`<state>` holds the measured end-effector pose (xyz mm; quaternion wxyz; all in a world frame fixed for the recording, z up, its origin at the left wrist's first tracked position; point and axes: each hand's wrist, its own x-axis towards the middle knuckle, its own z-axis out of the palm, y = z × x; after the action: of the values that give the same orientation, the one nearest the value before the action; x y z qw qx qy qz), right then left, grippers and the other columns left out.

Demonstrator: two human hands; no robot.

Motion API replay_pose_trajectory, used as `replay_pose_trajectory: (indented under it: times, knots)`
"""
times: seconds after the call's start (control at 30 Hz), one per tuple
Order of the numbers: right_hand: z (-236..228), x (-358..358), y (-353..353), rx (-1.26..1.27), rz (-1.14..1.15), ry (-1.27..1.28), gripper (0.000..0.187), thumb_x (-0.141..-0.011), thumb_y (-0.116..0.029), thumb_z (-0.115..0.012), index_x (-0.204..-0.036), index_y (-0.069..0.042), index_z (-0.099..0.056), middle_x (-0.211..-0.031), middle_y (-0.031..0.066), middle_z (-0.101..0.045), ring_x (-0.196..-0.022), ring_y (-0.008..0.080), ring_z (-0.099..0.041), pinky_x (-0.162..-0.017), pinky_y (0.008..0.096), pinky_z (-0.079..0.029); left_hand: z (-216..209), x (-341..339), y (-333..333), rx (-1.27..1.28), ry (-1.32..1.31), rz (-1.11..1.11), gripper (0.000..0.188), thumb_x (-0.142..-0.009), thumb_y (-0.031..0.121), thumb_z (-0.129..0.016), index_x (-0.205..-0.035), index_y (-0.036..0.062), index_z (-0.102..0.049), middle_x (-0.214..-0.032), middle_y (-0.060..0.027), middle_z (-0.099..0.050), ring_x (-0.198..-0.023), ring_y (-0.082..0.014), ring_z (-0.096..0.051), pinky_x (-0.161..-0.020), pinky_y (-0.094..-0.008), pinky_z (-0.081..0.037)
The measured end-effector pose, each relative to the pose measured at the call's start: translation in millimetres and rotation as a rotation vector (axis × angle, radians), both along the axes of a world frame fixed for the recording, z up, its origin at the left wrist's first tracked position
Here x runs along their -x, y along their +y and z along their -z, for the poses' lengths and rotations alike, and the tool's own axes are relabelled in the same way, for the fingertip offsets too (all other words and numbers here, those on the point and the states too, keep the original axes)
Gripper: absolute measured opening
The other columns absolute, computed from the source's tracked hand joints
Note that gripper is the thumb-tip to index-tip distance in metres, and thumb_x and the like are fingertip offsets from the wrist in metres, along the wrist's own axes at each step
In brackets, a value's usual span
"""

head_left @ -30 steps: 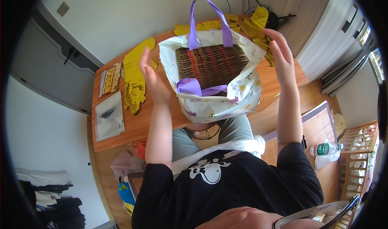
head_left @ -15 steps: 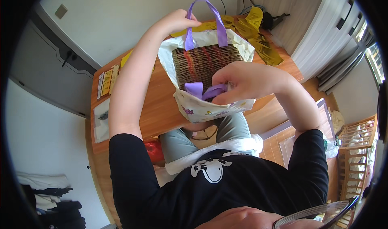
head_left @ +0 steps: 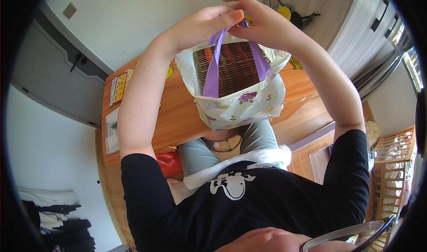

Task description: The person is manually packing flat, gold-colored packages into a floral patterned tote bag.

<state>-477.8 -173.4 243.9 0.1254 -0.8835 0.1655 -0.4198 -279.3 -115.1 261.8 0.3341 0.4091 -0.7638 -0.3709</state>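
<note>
A white flower-print bag [head_left: 242, 107] stands upright at the table's near edge, its mouth towards me. Inside it lies a brown woven wicker piece [head_left: 235, 70] with reddish bands. The bag's purple handles [head_left: 213, 76] are drawn up together above the mouth. My left hand [head_left: 213, 22] is closed around the handles at their top, its thumb pointing right. Against it, my right hand [head_left: 262, 23] pinches the same handles, partly hiding where they meet. Some of its fingers stretch over the left hand.
Around the bag extends the wooden table [head_left: 171, 114]. On its left are a yellow-and-white flat package [head_left: 118, 88] and a clear sleeve [head_left: 112, 130]. Yellow shiny material shows behind my hands. A red bag [head_left: 169, 163] is beside my leg; a wooden crib [head_left: 393, 156] stands at right.
My right hand has lifted the near handle from the bag's front up to the far handle at my left hand. The bag's front wall has risen and now faces me more.
</note>
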Motion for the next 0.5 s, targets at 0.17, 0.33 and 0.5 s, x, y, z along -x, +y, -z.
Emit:
replay_pose_trajectory:
  times: [0.17, 0.33, 0.5]
  knots:
    - [-16.2, -20.1, -13.2, -0.453, 0.01, 0.308, 0.044, -0.089, -0.008, -0.067, -0.132, -0.003, -0.057, -0.105, 0.0109, -0.071, -0.094, 0.0196, -0.069, -0.079, 0.0307, -0.055, 18.5, -15.8, 0.6, 0.26, 0.058, -0.168, 0.059, -0.098, 0.048, -0.063, -0.133, 0.0008, -0.056, -0.126, -0.0087, -0.064, -0.12, -0.019, -0.06, -0.099, -0.035, -0.047]
    - [-43.4, -7.1, -19.0, -0.577, -0.114, 0.265, 0.027, -0.091, -0.013, -0.067, -0.117, -0.005, -0.065, -0.105, 0.0122, -0.069, -0.094, 0.0202, -0.067, -0.08, 0.0321, -0.053, 10.8, -44.7, 41.9, 0.386, 0.344, -0.265, 0.045, -0.101, 0.032, -0.057, -0.137, 0.0049, -0.053, -0.136, -0.0086, -0.058, -0.124, -0.0187, -0.056, -0.102, -0.0355, -0.045]
    - [-103.0, 29.7, 31.1, -0.48, -0.034, 0.236, 0.028, -0.09, -0.011, -0.07, -0.115, 0.001, -0.062, -0.105, 0.0132, -0.066, -0.097, 0.0195, -0.064, -0.082, 0.0313, -0.052, 39.5, -63.7, 98.0, 0.245, 0.737, -0.146, 0.044, -0.1, 0.031, -0.057, -0.133, 0.0033, -0.052, -0.121, -0.0073, -0.059, -0.103, -0.0195, -0.061, -0.093, -0.0312, -0.045]
